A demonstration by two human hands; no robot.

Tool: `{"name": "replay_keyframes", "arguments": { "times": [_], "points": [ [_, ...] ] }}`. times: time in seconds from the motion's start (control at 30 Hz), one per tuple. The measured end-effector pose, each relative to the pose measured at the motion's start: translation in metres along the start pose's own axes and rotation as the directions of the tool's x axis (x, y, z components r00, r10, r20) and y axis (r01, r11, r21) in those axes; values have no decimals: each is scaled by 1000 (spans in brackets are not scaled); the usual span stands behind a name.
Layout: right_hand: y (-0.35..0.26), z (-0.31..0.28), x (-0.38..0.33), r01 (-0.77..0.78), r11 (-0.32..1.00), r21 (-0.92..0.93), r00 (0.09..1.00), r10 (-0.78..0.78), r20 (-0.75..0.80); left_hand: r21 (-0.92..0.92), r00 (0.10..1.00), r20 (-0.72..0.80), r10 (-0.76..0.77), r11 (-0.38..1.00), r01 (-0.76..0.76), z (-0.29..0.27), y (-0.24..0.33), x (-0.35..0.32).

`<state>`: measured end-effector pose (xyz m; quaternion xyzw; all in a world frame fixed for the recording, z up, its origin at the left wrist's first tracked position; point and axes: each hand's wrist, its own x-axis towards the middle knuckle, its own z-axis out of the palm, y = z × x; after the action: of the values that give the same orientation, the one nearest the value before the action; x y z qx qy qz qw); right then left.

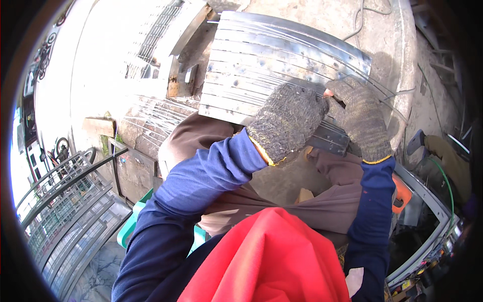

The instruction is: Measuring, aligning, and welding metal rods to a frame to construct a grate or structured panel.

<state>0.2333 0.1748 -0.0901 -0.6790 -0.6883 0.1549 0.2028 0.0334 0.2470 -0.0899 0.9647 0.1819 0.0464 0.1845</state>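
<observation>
Red cloth (266, 261) foremost, metal panel (266, 63) lying beneath the gloved fingers (346, 87).

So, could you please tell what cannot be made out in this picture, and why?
From the head view:
- Left gloved hand: fingertips, and whether they hold anything, are hidden behind the hand itself.
- Metal panel: partly covered by that hand and the right gloved hand.
- Turquoise thing: full shape hidden, mostly behind the left sleeve.
- Other person's leg: the body is lost in the dark right rim.
- Motorbike, far left: too small for details.
</observation>
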Motion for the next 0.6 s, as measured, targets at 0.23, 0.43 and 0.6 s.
{"name": "replay_keyframes", "arguments": {
  "times": [0.23,0.43,0.6],
  "points": [
    [-7,4,0,71,997,-20,992,-73,-102,81,999,-4,38,996,-38,3,21,-3],
    [-8,-1,-3,-46,999,-7,998,46,52,134,997,-25,70,989,-66,1,29,-6],
    [-12,4,-4,31,989,-142,999,-36,-35,117,997,49,62,991,-68,1,36,-11]
  ]
}}
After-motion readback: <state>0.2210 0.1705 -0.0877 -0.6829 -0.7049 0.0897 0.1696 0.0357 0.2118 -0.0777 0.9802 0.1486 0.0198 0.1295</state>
